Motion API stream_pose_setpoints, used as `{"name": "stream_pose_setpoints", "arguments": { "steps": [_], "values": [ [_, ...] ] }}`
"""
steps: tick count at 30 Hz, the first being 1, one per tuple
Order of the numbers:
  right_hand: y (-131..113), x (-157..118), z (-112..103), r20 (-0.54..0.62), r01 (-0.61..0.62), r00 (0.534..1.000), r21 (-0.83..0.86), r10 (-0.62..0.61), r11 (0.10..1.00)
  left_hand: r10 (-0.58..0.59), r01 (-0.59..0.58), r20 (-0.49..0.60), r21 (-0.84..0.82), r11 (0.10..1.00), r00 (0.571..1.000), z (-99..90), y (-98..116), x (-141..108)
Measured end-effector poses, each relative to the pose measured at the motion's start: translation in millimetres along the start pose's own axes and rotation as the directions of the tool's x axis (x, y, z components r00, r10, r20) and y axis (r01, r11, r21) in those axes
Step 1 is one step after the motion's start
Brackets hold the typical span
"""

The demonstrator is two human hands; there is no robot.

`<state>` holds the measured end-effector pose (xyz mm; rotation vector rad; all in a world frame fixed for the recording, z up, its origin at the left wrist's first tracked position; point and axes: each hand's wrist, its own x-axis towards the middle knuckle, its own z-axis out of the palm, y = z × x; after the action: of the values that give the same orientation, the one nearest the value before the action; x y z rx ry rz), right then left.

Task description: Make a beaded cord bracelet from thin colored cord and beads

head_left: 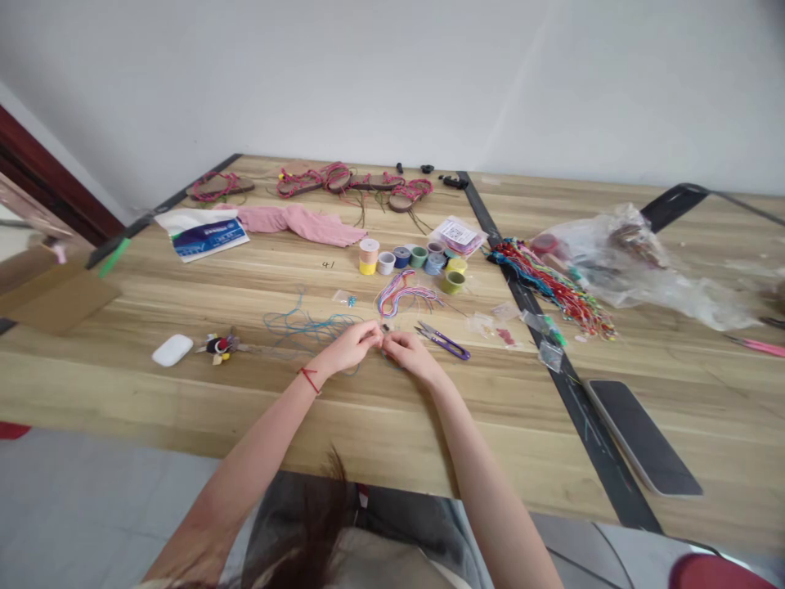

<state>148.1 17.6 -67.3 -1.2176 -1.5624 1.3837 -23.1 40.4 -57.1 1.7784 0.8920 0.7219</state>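
My left hand (pixel 349 346) and my right hand (pixel 410 356) meet above the wooden table (pixel 392 409), their fingertips pinching something small and dark on a thin cord. The pinched piece is too small to identify. A loose thin blue cord (pixel 307 327) trails left from my hands. Just right of my right hand lie thread snips with purple handles (pixel 441 341). Above my hands sits a bundle of multicoloured thin cords (pixel 398 294), with several thread spools (pixel 417 258) behind it. A red string (pixel 310 379) circles my left wrist.
Sandals with pink braided straps (pixel 312 182) and a pink cloth (pixel 294 222) lie at the back. A white earbud case (pixel 172 350) and a small trinket (pixel 219 346) sit left. On the right are a red-and-blue cord bunch (pixel 552 286), a plastic bag (pixel 638 270) and a phone (pixel 641 438).
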Motion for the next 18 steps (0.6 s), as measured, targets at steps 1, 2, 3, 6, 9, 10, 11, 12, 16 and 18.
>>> {"name": "stream_pose_setpoints", "arguments": {
  "steps": [1, 2, 3, 6, 9, 10, 11, 12, 16, 18],
  "values": [
    [-0.1, 0.1, 0.4, -0.012, 0.004, 1.0, -0.015, -0.004, 1.0, 0.006, -0.006, -0.002, 0.021, 1.0, 1.0, 0.6, -0.5, -0.4],
    [-0.2, 0.1, 0.8, -0.026, 0.009, 1.0, -0.029, -0.01, 1.0, 0.013, -0.013, -0.005, 0.039, 0.999, 1.0, 1.3, -0.8, -0.8],
    [-0.2, 0.2, 1.2, -0.041, 0.015, 0.999, -0.042, -0.017, 0.999, 0.022, -0.021, -0.009, 0.056, 0.998, 1.0, 1.9, -0.8, -1.2],
    [0.3, 0.5, 2.2, -0.093, 0.029, 0.995, -0.077, -0.036, 0.997, 0.055, -0.052, -0.027, 0.116, 0.992, 0.998, 3.9, 0.1, -2.3],
    [1.2, 0.6, 2.6, -0.13, 0.035, 0.99, -0.096, -0.047, 0.995, 0.076, -0.066, -0.051, 0.175, 0.982, 0.996, 5.3, 1.3, -2.9],
    [1.6, 0.5, 2.7, -0.132, 0.037, 0.99, -0.097, -0.049, 0.995, 0.078, -0.066, -0.057, 0.187, 0.98, 0.995, 5.5, 1.4, -2.7],
    [2.0, 0.5, 2.7, -0.129, 0.038, 0.99, -0.095, -0.051, 0.995, 0.08, -0.067, -0.06, 0.191, 0.979, 0.995, 5.6, 1.3, -2.4],
    [2.5, 0.4, 2.7, -0.122, 0.04, 0.991, -0.091, -0.051, 0.995, 0.081, -0.068, -0.062, 0.185, 0.98, 0.995, 5.6, 0.9, -1.9],
    [5.2, 0.6, 2.9, -0.109, 0.04, 0.993, -0.054, -0.046, 0.998, 0.082, -0.071, -0.073, 0.135, 0.988, 0.994, 5.2, -2.1, 0.0],
    [6.6, 0.9, 3.0, -0.118, 0.037, 0.992, -0.056, -0.044, 0.998, 0.09, -0.075, -0.077, 0.174, 0.982, 0.993, 5.4, -3.2, -0.2]
  ]
}}
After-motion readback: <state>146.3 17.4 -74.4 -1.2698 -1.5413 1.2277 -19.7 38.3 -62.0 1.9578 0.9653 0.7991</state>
